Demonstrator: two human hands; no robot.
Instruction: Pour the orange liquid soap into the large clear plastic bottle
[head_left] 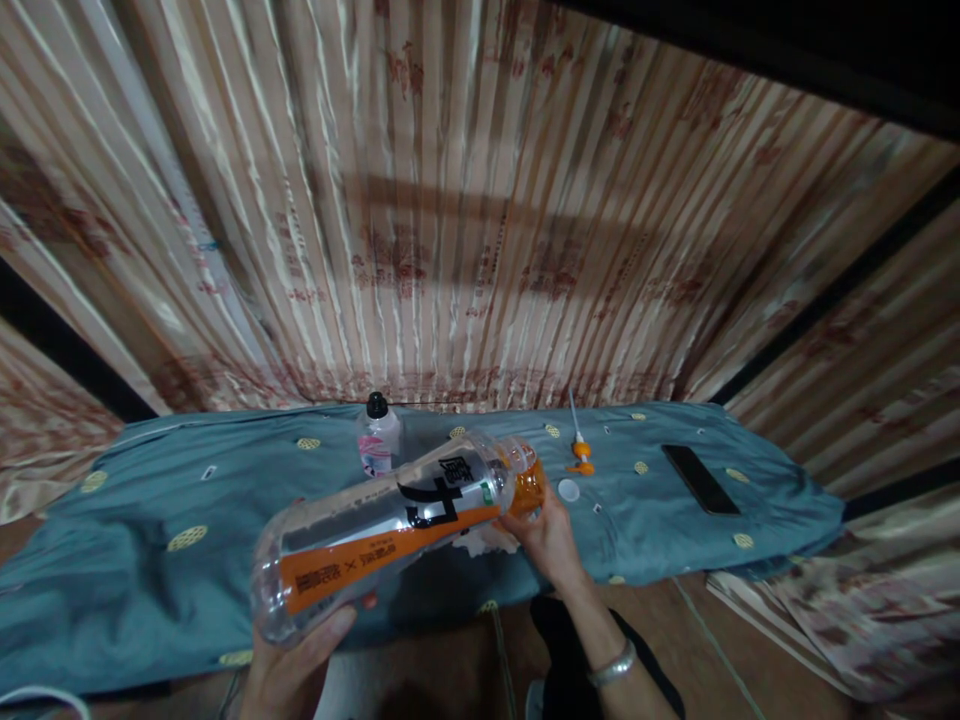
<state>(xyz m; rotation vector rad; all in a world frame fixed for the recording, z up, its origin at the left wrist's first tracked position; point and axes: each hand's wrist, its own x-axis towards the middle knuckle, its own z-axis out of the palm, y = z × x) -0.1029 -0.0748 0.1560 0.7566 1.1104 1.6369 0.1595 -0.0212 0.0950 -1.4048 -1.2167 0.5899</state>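
My left hand (300, 650) grips the base end of a large clear plastic bottle (375, 530) with a silver and orange label. The bottle lies tilted, its neck pointing right. In my right hand (551, 540) is a small orange translucent bottle (531, 485), its top meeting the large bottle's neck. I cannot tell whether liquid is passing between them. Beyond the large bottle stands a clear bottle with a black cap (379, 440). An orange pump top (581, 458) with its tube and a round white cap (568, 490) lie beside my right hand.
A teal patterned cloth (225, 490) covers the low surface. A black phone (699, 478) lies on it at the right. Crumpled white tissue (487, 541) shows below the bottles. Striped curtains (465, 220) hang behind, and a white cable (45, 692) is at the lower left.
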